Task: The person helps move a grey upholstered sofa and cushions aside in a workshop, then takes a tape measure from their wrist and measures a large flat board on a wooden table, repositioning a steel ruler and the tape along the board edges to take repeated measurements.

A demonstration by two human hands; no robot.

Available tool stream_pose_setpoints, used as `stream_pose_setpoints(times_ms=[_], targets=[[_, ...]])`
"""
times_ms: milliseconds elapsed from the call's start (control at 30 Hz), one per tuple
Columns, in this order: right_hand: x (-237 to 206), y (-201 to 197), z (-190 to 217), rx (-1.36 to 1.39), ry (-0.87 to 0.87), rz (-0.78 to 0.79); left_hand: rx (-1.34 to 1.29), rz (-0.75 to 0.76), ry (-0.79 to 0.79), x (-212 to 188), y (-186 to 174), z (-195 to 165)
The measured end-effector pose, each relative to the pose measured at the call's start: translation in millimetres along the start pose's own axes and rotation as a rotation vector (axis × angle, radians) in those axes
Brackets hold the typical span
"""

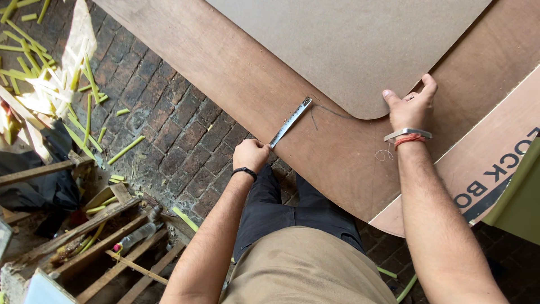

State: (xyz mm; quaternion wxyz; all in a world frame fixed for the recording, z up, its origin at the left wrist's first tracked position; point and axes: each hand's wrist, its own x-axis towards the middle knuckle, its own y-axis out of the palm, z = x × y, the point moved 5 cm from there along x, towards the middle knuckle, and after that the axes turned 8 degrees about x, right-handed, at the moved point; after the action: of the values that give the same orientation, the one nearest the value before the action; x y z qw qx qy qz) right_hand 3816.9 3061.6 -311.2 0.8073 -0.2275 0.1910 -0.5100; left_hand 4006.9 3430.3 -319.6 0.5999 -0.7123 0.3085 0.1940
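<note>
A: Left hand (251, 154): clenched around near end of metal ruler (291, 122), black band at wrist.

B: Ruler position?

A: Flat on brown plywood sheet (236, 73), running diagonally up and to the right from the fist; far tip touching a pencil line (332, 111) drawn on the sheet, just beside the rounded corner of the pale template board (354, 45).

B: Right hand (412, 104)?

A: Fingers spread and pressed down at the edge of the pale template board, thumb out to the left; nothing grasped. Metal bangle and red thread at wrist.

B: Template board relative to plywood?

A: Lying on top of it, grey-beige, rounded corner pointing toward the wearer. Curved pencil line following that corner on the left side.

B: Under the plywood?

A: Second board with printed face (495, 163) showing at right edge, partly covered. Green surface (520, 197) at far right, kind unclear.

B: Surroundings?

A: Brick floor (169, 129) below and left. Green and pale offcut strips (50, 79) scattered at upper left, some in sunlight. Rough wooden battens (107, 242) and a clear plastic bottle (135, 235) at lower left. Dark trousers (287, 214) and tan shirt (304, 270) at bottom centre.
</note>
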Motion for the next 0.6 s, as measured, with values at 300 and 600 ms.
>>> stream_pose_setpoints(times_ms=[300,600], targets=[[-91.3,124.3,110.6,-0.048,-0.503,0.570,0.018,-0.039,-0.083,-0.9,-6.3,-6.1],[-87.2,147.0,107.9,-0.261,-0.338,0.615,-0.465,0.086,0.028,15.4,33.5,53.5]])
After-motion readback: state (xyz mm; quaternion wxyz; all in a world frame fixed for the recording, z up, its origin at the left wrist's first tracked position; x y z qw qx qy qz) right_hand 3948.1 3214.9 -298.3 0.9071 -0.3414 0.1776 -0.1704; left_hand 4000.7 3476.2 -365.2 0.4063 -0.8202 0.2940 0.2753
